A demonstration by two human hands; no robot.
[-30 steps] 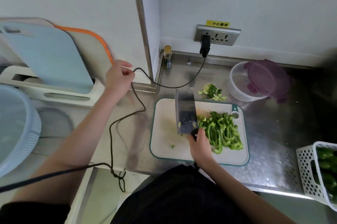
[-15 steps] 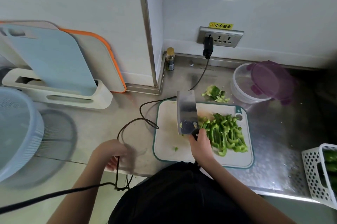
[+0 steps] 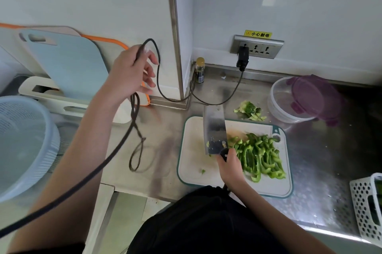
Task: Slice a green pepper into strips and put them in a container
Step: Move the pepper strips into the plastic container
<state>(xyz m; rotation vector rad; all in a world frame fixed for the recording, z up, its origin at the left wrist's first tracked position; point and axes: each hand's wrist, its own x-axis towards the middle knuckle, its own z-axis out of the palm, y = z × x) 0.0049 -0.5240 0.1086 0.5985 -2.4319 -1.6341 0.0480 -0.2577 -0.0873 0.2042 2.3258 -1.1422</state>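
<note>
- Head view: my right hand (image 3: 229,167) grips the handle of the cleaver (image 3: 214,129), fingers wrapped tight round it. The blade lies across the white cutting board (image 3: 192,162), pointing toward the back wall, with bits of green stuck near its heel.
- The green pepper strips (image 3: 259,155) lie in a heap on the right half of the board, just beside the blade and touching my right hand.
- My left hand (image 3: 129,75) is raised above the left part of the worktop (image 3: 314,162), thumb and forefinger pinching a black cable (image 3: 158,79), the other fingers loosely spread.
- The cable loops down from my hand, runs along the back edge and ends at a plug in the wall socket (image 3: 257,46).
- The clear container (image 3: 286,100) sits near the back right corner of the worktop, its purple lid (image 3: 314,98) leaning on its rim.
- Pepper scraps (image 3: 250,111) lie between the board and the container.
- A white perforated basket (image 3: 367,210) stands at the right edge, a pale blue colander (image 3: 24,142) at the left.
</note>
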